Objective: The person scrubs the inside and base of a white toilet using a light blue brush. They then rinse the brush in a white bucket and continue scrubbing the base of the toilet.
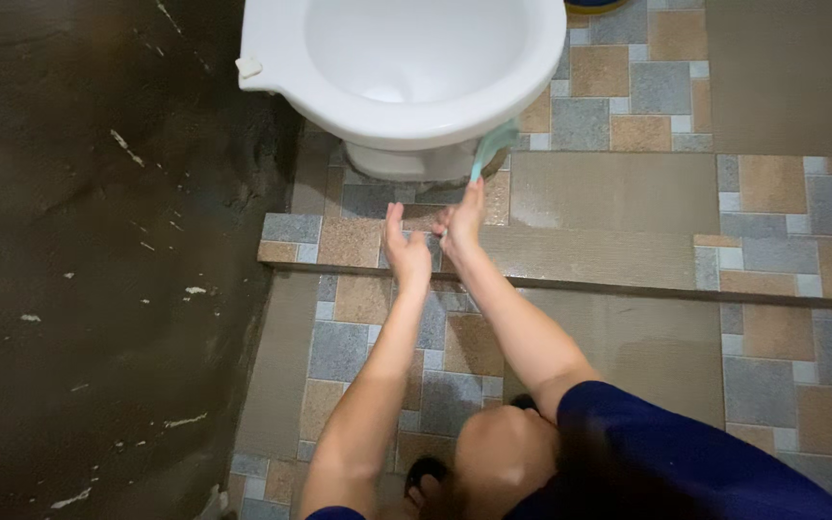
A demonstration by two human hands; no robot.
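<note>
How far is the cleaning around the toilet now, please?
Done: the tiles beside the base look wet. In hand: the right hand holds a green brush against the underside of the toilet bowl; the left hand rests open on the step. Left: cannot tell; the rest shows no scrubbing.

Dim warm indoor light, soft shadows, slight motion blur, dark left side

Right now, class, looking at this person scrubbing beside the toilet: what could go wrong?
1. The tiled step looks wet, so the crouching person might slip.
2. The right hand works the brush close under the toilet bowl; knuckles could knock it.
3. The left hand rests bare near the scrubbing, so dirty splashes may reach it.
</note>
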